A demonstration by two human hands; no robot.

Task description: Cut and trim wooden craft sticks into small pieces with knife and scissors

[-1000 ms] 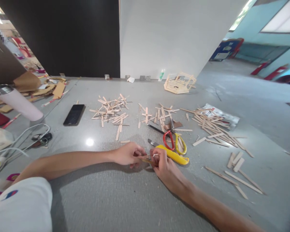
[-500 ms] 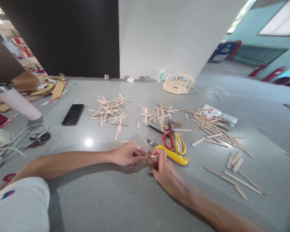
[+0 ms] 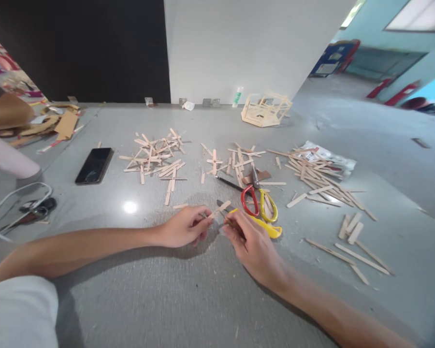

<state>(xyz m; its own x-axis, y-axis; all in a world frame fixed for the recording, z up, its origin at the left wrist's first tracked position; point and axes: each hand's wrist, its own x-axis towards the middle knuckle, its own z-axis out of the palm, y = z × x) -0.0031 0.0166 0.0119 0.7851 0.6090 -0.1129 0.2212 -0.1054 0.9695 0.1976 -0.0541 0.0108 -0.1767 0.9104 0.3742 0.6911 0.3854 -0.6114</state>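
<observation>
A short wooden craft stick (image 3: 221, 209) is pinched between the thumb and fingers of my left hand (image 3: 190, 225), its free end pointing up to the right. Close by, my right hand (image 3: 248, 237) has its fingers closed around a thin, dark piece whose kind I cannot make out; its tip meets or nearly meets the stick. Just behind the right hand lies a yellow utility knife (image 3: 273, 230), partly covered by it. Scissors (image 3: 260, 198) with one red and one yellow handle rest beyond, beside a black pen (image 3: 230, 184).
Loose craft sticks lie in piles at the left (image 3: 155, 153), middle and right (image 3: 321, 176), by a plastic bag (image 3: 333, 159). An openwork stick model (image 3: 264, 112) and glue tube (image 3: 237, 97) stand near the upright panel. A phone (image 3: 94, 166), cables and a pale bottle (image 3: 10, 157) are leftward.
My hands have drawn slightly apart, and the craft stick in my left hand now shows clearly. The view has shifted a little, so things on the table appear higher and further left.
</observation>
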